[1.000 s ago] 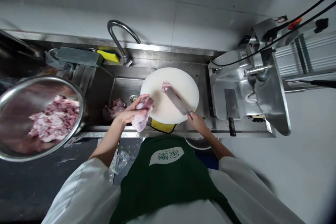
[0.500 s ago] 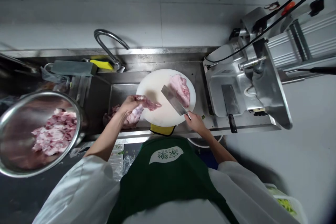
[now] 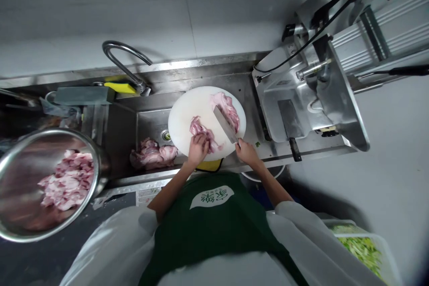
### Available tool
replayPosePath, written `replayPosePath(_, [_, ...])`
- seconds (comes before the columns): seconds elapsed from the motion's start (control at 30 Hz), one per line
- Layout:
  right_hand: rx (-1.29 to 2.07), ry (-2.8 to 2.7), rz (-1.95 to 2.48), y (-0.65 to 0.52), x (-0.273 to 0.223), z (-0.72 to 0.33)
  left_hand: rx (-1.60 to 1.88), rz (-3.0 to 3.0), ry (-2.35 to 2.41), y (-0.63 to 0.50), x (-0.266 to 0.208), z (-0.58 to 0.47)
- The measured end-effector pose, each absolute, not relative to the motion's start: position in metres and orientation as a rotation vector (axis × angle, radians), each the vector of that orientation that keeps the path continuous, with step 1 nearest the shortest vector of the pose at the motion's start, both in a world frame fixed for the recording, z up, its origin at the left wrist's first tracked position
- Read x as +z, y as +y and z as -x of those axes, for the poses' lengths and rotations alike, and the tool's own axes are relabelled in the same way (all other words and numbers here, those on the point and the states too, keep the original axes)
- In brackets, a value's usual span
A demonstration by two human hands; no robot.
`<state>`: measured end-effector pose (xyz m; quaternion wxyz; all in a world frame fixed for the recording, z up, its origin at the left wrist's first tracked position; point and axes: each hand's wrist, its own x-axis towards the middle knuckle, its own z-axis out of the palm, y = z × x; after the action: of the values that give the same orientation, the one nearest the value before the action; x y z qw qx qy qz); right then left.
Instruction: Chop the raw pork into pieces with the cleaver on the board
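On the round white cutting board lies a strip of raw meat, pink with pale fat. The curled fingers of my left hand press on it near the board's front edge. My right hand grips the handle of a cleaver, its blade slanting away to the upper left. Beyond the blade, a larger piece of meat rests at the board's right side; the blade overlaps its lower left edge in view, and I cannot tell whether they touch.
More raw meat lies in the sink left of the board. A steel bowl of cut meat stands at the left. The faucet arches behind. To the right are a metal slicing machine and a second cleaver.
My left hand has moved right from above the sink, bringing the meat strip down onto the board. The cleaver has shifted slightly relative to the board. The camera view has turned a little.
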<state>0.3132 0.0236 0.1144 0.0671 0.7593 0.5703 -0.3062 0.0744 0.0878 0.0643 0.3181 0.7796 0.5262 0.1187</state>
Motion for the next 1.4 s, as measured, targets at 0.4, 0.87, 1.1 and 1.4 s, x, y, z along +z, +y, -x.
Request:
replayPosePath(0.4, [-1.002,1.798,-2.248,0.047,0.107,-0.296,0.370,-1.839,2.164,0.180,0.050,-0.023])
replayPosePath(0.87, [-0.834,2.071,-1.958,0.083,0.118,-0.272,1.166,-1.477,2.200,0.092,0.039,0.024])
replayPosePath(1.1, [-0.714,1.898,-2.091,0.082,0.103,-0.299,0.707,-1.929,1.618,0.059,0.036,-0.042])
replayPosePath(1.4, [-0.681,1.917,-1.959,0.088,0.106,-0.329,0.276,-2.293,1.362,0.039,0.024,-0.094])
